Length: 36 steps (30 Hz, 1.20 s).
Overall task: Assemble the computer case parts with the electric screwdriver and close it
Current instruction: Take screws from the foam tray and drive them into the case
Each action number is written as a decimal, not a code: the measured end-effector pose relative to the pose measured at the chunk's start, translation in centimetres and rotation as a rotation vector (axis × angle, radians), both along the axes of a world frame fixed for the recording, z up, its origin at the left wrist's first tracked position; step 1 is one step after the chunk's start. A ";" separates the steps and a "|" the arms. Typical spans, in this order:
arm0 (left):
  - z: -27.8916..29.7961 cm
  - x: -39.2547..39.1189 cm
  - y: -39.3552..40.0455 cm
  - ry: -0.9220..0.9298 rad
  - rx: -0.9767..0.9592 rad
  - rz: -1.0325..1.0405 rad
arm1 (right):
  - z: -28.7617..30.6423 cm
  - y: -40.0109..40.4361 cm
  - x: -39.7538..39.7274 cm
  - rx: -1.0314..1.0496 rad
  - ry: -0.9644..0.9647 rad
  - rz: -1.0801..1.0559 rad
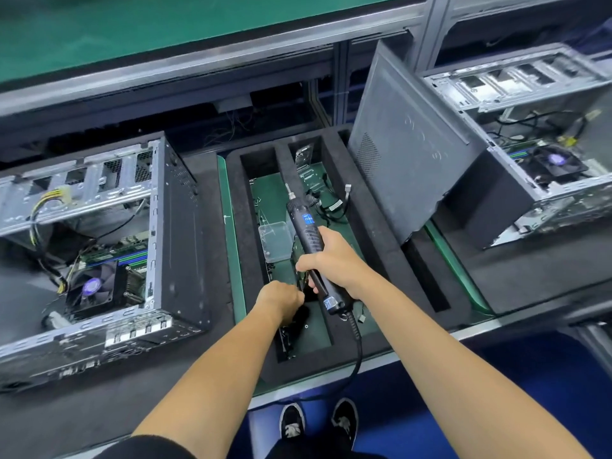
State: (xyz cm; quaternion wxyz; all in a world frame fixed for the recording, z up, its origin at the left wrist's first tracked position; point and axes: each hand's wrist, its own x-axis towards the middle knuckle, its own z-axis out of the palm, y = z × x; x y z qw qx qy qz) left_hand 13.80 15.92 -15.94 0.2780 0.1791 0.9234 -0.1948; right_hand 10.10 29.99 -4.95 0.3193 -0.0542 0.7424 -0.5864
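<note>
Holding the screwdriver (pixel 309 241) in my right hand (pixel 334 256), tip pointing away from me over the tray (pixel 374 226); left hand (pixel 281 299) curled, can't tell around what. Open case (pixel 99 246) is off left, nearer that hand.

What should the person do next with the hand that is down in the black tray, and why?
Probably lift the left hand out with whatever it is picking from the foam tray, likely a screw, though its fingers hide it. The right hand already grips the electric screwdriver, and the open computer case waits on the left.
</note>
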 end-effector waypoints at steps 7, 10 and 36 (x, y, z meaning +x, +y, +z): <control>-0.8 0.6 0.8 -0.012 -0.036 -0.144 | -0.3 0.8 0.1 0.003 -0.003 -0.003; -0.7 0.5 0.7 -0.049 -0.030 -0.110 | -0.5 1.0 0.3 0.002 -0.003 -0.003; 9.9 -3.5 -5.2 0.301 1.516 1.235 | 2.7 -1.9 0.7 -0.037 0.023 0.078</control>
